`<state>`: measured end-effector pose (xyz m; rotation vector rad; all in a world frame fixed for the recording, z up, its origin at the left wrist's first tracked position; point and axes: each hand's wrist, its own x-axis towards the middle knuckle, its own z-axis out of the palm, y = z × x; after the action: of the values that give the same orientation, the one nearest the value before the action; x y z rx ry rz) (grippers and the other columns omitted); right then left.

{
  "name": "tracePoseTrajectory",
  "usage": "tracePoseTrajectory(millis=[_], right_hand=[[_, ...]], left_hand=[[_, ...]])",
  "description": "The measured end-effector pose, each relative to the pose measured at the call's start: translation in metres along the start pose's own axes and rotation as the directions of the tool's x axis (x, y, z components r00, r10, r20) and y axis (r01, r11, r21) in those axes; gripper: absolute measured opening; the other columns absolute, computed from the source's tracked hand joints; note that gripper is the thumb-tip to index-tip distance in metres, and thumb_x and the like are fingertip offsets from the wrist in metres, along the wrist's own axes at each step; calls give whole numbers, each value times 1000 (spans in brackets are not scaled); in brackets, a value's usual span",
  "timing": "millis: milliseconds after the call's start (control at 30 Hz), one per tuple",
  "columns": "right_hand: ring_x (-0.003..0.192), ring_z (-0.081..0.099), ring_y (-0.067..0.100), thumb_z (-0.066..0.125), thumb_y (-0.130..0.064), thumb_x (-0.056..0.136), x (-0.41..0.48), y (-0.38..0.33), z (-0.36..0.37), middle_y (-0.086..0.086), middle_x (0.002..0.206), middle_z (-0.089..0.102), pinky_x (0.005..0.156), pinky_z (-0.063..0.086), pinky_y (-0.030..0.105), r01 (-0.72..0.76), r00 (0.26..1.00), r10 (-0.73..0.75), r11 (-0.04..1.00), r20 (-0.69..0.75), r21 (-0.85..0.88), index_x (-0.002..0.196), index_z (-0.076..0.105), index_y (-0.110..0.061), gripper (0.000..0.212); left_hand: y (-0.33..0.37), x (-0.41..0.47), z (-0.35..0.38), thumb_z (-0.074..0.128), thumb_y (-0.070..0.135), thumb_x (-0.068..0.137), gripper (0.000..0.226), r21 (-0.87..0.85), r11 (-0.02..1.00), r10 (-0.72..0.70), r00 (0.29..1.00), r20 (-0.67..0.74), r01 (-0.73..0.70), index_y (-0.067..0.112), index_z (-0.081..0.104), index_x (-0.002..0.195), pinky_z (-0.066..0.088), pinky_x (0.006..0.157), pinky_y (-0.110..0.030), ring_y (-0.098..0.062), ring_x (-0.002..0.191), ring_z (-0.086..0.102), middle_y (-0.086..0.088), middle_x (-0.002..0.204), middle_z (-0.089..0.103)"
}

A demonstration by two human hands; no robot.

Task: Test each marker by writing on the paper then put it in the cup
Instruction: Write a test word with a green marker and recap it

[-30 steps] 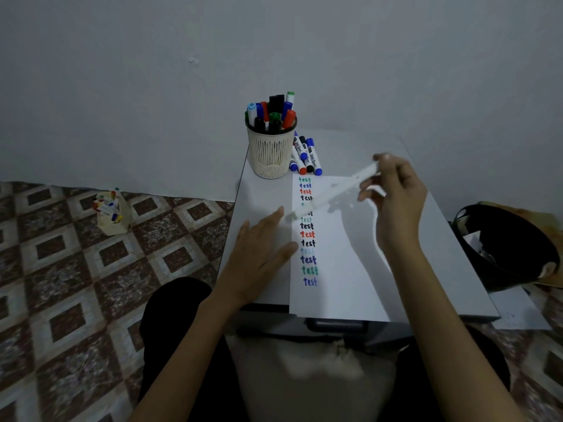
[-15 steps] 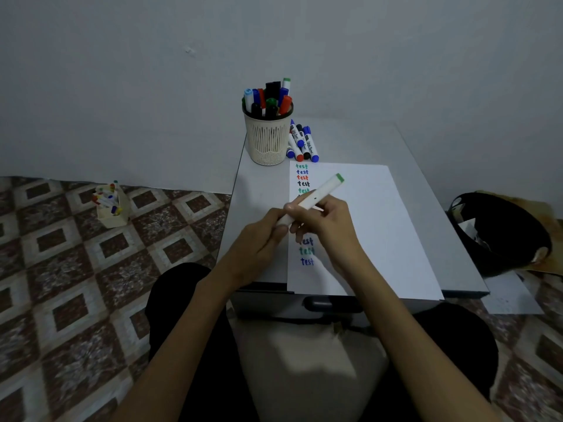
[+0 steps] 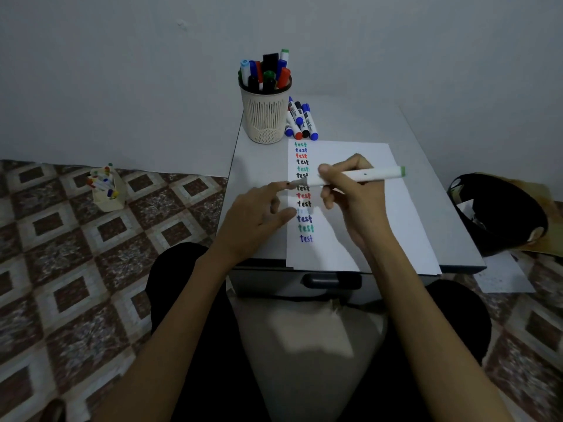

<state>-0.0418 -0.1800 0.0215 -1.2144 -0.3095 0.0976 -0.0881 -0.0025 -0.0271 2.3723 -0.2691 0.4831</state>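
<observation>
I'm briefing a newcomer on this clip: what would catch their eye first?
First the white marker gripped in the right hand above the paper. Under it, a column of coloured "test" words runs down the paper's left side. Behind stands a cup crammed with markers.

marker (image 3: 362, 174) barrel is seen in smooth white plastic with a faint sheen; paper (image 3: 380, 226) is shown matt and smooth; cup (image 3: 265, 117) is moulded in cream plastic, slotted and perforated; table (image 3: 259, 166) top is finished smooth, matt grey; floor tiles (image 3: 76, 239) are patterned, stone-like.
</observation>
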Motion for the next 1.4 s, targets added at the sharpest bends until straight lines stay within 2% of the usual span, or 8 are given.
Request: tracePoseTrajectory(millis=[100,267,367,500,700,1000,1167,1400], right_hand=[[63,65,22,53,6,90,-11,5,-11,9,80,66,52,53,27,-62,996,69,989,-48,134,80,53,-6,15],[97,68,37,50,2,92,-29,15,-19,19,105,69,61,58,31,-173,985,170,967,33,189,89,58,-4,10],[68,68,28,63,8,83,-34,17,-18,17,82,69,48,52,27,-160,987,157,984,44,73,77,55,-4,16],[33,40,18,68,10,79,-37,28,-12,7,46,45,42,34,26,-121,993,122,984,-5,-131,65,41,-7,34],[36,35,18,60,11,74,-40,32,-11,5,48,41,44,32,26,-105,994,110,956,3,-275,61,39,-10,32],[41,40,18,62,11,77,-42,31,-10,8,55,46,48,34,32,-117,991,132,932,19,-342,62,41,-12,34],[51,48,11,63,13,75,-44,30,-7,10,61,47,49,40,24,-56,997,76,898,28,-437,62,41,-10,34],[57,42,17,60,12,76,-44,29,-8,12,63,43,48,36,18,-32,999,42,903,15,-428,62,39,-11,34]], left_hand=[[-6,2,5,39,67,77,59,282,959,-12,998,68,-8,31,57,121,37,78,-36,-15,91,47,4,97,50],[-8,1,7,37,71,74,63,291,957,-31,997,72,8,34,59,120,30,78,-33,-14,96,44,3,103,49],[-8,1,8,38,73,73,65,283,959,-33,996,82,9,35,58,120,26,76,-32,-11,95,42,5,102,48],[-8,0,7,39,74,71,67,259,966,-35,996,80,13,34,58,122,28,76,-32,-6,93,37,6,102,49],[-8,0,6,40,77,65,76,242,970,-42,992,118,13,34,57,125,15,71,-26,-3,93,34,9,105,48],[-9,0,2,35,77,65,81,253,968,-51,978,202,-2,33,51,131,15,73,-26,-8,100,38,7,112,47],[-10,-1,2,36,76,66,79,260,966,-45,979,201,-9,33,51,131,14,72,-26,-12,101,42,6,110,48],[-9,-1,1,36,76,65,80,260,966,-48,978,205,-7,33,51,131,15,73,-26,-11,101,41,6,110,48]])
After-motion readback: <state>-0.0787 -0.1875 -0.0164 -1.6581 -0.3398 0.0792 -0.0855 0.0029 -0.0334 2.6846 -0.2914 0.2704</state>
